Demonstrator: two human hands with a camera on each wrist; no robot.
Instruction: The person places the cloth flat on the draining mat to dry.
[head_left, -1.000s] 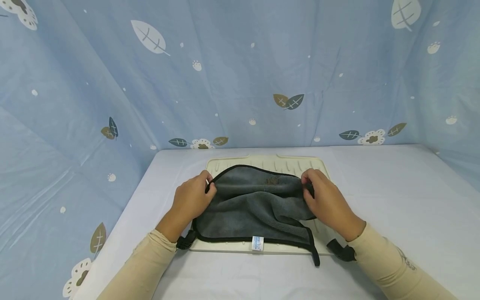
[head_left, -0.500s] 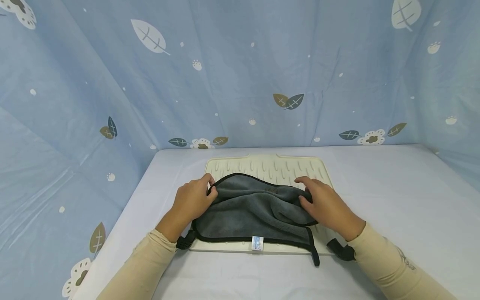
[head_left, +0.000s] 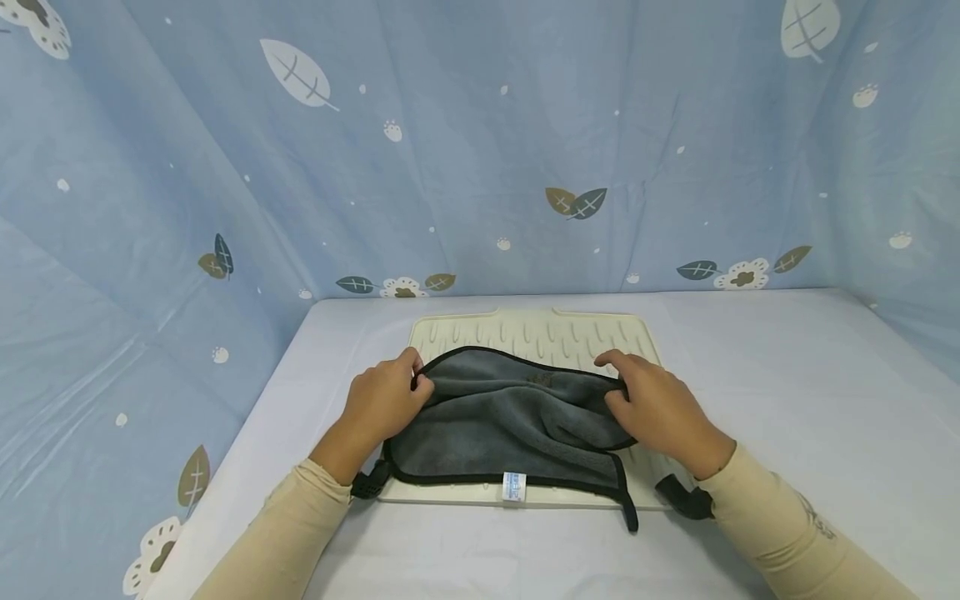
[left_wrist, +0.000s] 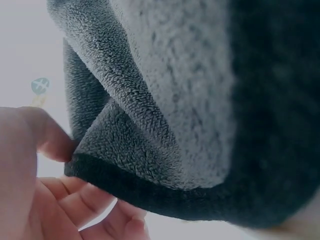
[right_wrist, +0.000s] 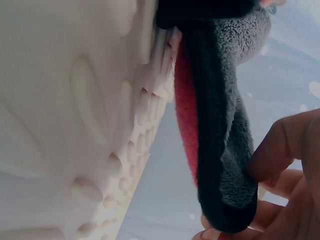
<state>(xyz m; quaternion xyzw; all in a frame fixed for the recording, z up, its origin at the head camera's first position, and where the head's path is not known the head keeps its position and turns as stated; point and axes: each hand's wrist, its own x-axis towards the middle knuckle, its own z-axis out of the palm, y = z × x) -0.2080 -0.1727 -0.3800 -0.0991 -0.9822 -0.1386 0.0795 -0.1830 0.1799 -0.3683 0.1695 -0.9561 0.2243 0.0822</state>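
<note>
Looks to me like the cloth (head_left: 480, 437) is mid-handling here, probably being straightened or folded. It's strung between the two hands, with the near edge lying on the ribbed cream mat (head_left: 525, 331) and the far edge raised. The left hand (head_left: 384, 393) has its corner pinched between thumb and fingers; the right hand (head_left: 663, 408) does the same at the other end, thumb in front, fingers behind, index finger poking out past the edge. The hands are well apart, about level, forearms angling in from either side.

There's slack bunched up closer to the right hand, so I'd guess the next move calls for an even pull outward before laying that edge down. The white tag (head_left: 514, 487) sits on the near edge, between the forearms.
</note>
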